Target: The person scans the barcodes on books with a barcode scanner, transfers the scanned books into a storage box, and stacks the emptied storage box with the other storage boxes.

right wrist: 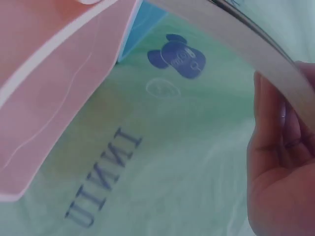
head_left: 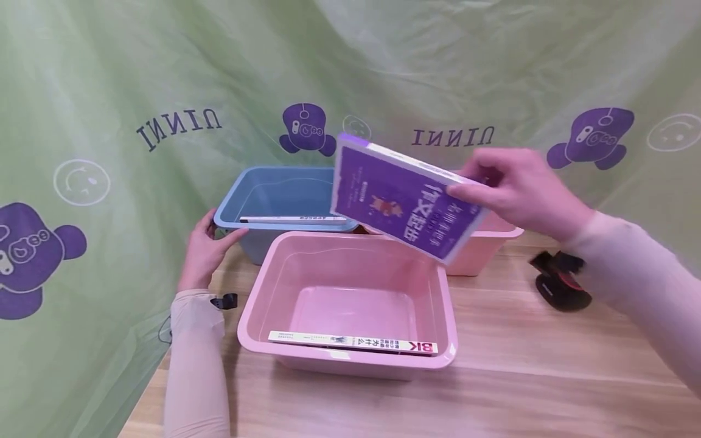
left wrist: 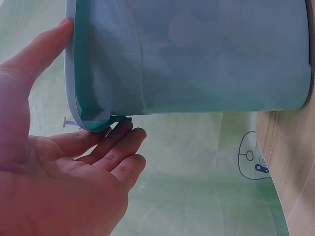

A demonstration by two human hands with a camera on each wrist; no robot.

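My right hand (head_left: 515,188) pinches a purple paperback book (head_left: 405,201) by its edge, thumb on the cover. The book hangs tilted in the air above the back right of the front pink bin (head_left: 356,261). In the right wrist view the book's pale page edge (right wrist: 246,44) curves out from the fingers. My left hand (head_left: 205,255) grips the front left corner of a blue bin (head_left: 285,188). In the left wrist view the thumb (left wrist: 54,42) lies on its rim and the fingers curl beneath the corner. One book (head_left: 353,344) stands spine-up inside the front pink bin.
Another thin book (head_left: 290,219) stands in the blue bin along its near wall. A second pink bin (head_left: 471,258) is behind, partly hidden by the purple book. A black object with a red part (head_left: 564,292) is below the right wrist. Green patterned fabric (head_left: 383,73) hangs behind the wooden table (head_left: 520,365).
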